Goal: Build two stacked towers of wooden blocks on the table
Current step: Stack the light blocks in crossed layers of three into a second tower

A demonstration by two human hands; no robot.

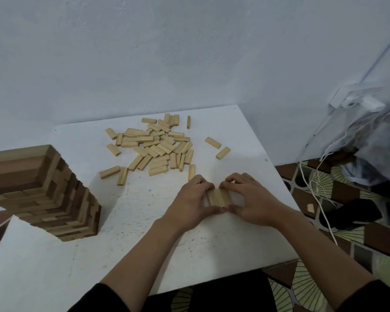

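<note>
Left hand (189, 204) and right hand (253, 202) pinch the row of pale blocks (219, 197), long axes near-to-far, with the loose pile (155, 145) beyond, leftward.

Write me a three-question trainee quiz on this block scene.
1. True or false: the tower stands on the table's right side.
2. What do the left hand and right hand grip together? A a cup; B a row of blocks; C a book.
3. Fill in: the loose pile lies nearer the ___ than the hands do.
Key: 1 false; 2 B; 3 wall.
</note>
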